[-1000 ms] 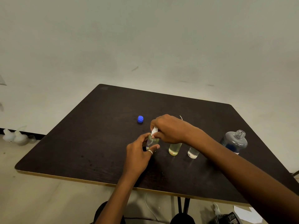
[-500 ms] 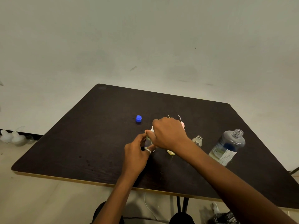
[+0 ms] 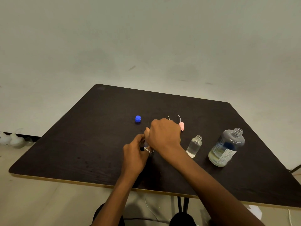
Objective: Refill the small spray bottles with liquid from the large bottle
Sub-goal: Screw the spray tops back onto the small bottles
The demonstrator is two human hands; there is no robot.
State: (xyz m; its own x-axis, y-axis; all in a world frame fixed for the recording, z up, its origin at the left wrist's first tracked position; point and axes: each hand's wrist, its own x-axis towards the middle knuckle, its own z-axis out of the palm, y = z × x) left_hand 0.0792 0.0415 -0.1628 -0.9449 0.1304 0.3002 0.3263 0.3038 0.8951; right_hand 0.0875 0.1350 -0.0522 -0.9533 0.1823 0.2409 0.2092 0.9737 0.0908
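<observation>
Now my right hand [image 3: 164, 136] has dropped over the spray top, fingers curled round it and hiding it; left hand [image 3: 135, 154] fingers pinch the small bottle [image 3: 146, 145] on the tabletop [image 3: 81, 152]. Probably capping it. Open bottle [image 3: 194, 146] and large bottle [image 3: 226, 147] wait at three o'clock.

Your left hand [image 3: 135, 154] curls round the small spray bottle [image 3: 146, 145] from the left, thumb and fingertips pinching it. Your right hand [image 3: 164, 137] closes over its top, knuckles up, forearm reaching in from lower right.
</observation>
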